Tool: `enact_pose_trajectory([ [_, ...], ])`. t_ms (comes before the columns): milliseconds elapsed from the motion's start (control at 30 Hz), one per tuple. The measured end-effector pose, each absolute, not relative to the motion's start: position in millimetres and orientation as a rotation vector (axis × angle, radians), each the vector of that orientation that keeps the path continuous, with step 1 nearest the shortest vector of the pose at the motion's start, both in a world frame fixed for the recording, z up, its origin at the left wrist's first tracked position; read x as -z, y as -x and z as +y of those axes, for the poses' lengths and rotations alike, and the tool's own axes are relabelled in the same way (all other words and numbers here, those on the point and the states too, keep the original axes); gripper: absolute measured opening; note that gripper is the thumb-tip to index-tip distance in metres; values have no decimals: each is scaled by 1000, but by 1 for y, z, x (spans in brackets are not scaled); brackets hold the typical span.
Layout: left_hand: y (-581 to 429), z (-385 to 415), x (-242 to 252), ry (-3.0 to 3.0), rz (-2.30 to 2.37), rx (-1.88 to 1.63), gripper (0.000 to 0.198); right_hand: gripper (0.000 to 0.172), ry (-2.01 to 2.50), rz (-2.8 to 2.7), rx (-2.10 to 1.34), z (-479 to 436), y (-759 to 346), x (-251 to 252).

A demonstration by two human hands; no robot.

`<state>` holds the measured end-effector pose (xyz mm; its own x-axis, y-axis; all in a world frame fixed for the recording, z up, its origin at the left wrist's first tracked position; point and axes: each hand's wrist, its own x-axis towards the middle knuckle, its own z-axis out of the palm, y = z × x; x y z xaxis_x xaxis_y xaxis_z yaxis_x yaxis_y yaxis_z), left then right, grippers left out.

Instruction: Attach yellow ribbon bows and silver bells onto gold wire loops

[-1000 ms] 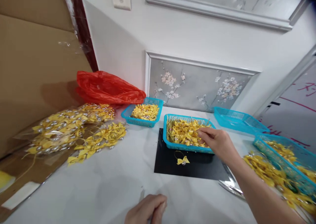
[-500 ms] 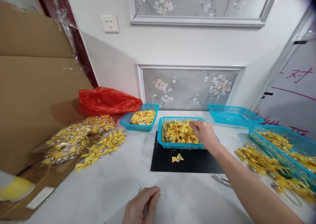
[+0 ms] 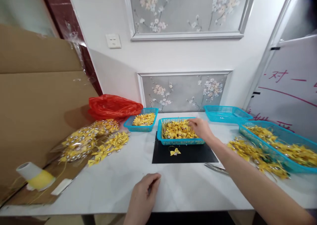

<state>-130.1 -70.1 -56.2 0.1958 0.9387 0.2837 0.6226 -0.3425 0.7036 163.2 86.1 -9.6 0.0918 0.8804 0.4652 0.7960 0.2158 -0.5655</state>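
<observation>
Your right hand [image 3: 201, 128] is shifting back along the middle basket [image 3: 180, 141]: a second ago it was sitting at the front right corner, and now it is working at the far right part of the bows [image 3: 177, 130]. The fingers are bending down into the pile with the tips buried, so I can't tell if they're pinching a bow or just spread in it.

Your left hand [image 3: 145, 193] is resting on the table [image 3: 111, 182] near the front edge, a bit further in than before. Its fingers are together and curled; whether something thin is clamped in there, I can't tell.

The single bow [image 3: 175, 151] isn't moving: it's lying on the black mat [image 3: 188, 155] just in front of the basket, same spot in all three shots. The scissors [image 3: 216, 168] are lying off the mat's right corner, beside your forearm.

Your head is lifting, so the view is widening: the spool [image 3: 34, 177] at far left is now coming into frame
</observation>
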Motion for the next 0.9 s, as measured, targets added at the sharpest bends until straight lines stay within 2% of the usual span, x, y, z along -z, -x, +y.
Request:
enact_pose_trajectory([
  [233, 125, -73, 51, -1996, 1433, -1009, 20, 26, 1598, -1675, -211, 81, -171, -2],
  [433, 118, -74, 41, -1833, 1382, -1080, 18, 30, 1499, -1626, -482, 86, -175, -3],
  [700, 59, -42, 30, -1493, 1177, -1232, 28, 26, 1220, -1433, -892, 92, -172, -9],
  [900, 25, -20, 25, -1196, 1028, -1221, 41, 27, 874, -1216, -1251, 28, -146, -6],
])
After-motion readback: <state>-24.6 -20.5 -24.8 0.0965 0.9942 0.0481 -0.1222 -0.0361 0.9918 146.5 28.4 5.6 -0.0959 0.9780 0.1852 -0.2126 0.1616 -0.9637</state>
